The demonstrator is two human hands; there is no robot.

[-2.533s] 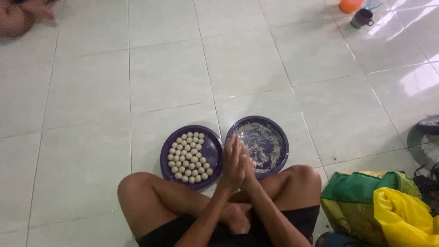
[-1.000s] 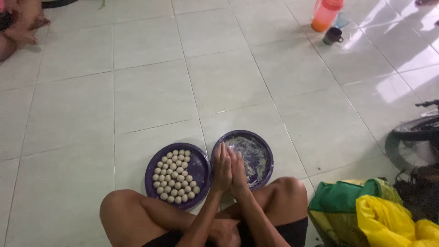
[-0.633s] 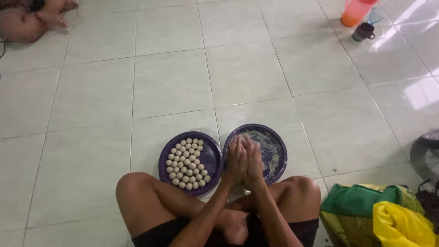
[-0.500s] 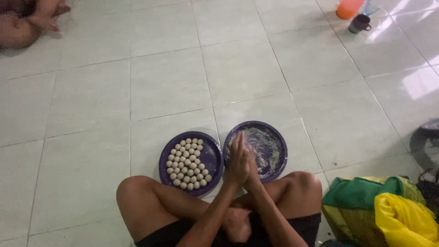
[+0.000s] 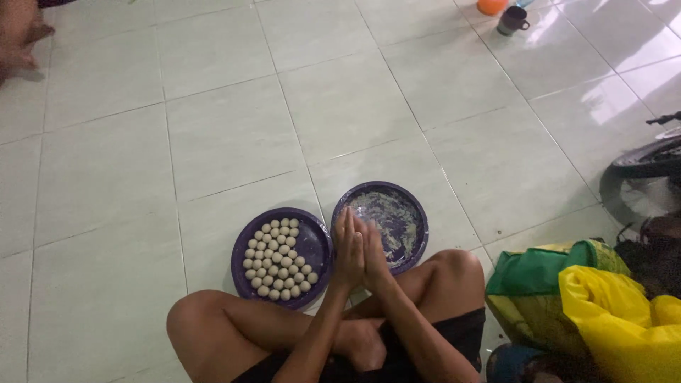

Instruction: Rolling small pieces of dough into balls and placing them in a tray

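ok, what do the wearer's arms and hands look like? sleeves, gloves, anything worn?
Both forearms are bare: no sleeves in view. The left hand and right hand are bare too, with no gloves; no rings, watch or bands can be made out. The only clothing showing is dark shorts.

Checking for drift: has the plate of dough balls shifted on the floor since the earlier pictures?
No. The plate of dough balls lies beside the floury plate, by the same tile joints.

Small pale dough balls (image 5: 278,257) lie in neat rows filling the left purple plate (image 5: 317,245).
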